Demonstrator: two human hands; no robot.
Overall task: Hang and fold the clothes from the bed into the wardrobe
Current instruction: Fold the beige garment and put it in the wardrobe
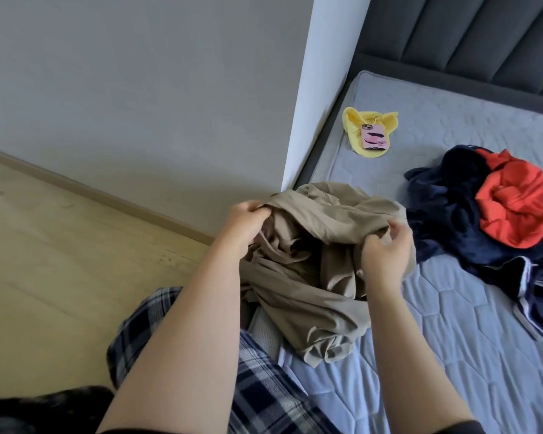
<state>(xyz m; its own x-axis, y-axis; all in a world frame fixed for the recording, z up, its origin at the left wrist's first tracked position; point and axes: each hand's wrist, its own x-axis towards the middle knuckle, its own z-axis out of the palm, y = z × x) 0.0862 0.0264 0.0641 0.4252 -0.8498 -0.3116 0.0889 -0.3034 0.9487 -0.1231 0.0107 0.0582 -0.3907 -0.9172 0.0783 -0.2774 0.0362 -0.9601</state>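
- I have both hands on a beige garment [320, 245], which is bunched up at the near edge of the bed [452, 324], its lower folds draped over the mattress corner and down toward my legs.
- My left hand [245, 219] is clamped on the garment's upper left edge, fingers curled over a fold of the fabric and lifting it off the heap.
- My right hand [387, 249] pinches the fabric on the garment's right side, thumb and fingers curled round a small bunch of cloth.
- The stretch of cloth between my two hands hangs as a loose band above the rest of the crumpled garment.
- Further right on the mattress I see a dark navy garment [445, 195] spread in a heap, with an orange-red garment [514, 202] lying on top of it; this pile is just beside the beige one but I cannot tell if they touch.
- Near the far left edge of the mattress lies a yellow garment [355, 123], well apart from the others, with a pink-cased phone [374, 137] resting on it.
- A white panel [326, 73] stands upright by the bed's left side, and the dark padded headboard [483, 36] runs along the far end.
- My plaid trousers [264, 386] show at the bottom, above the wooden floor [60, 261].
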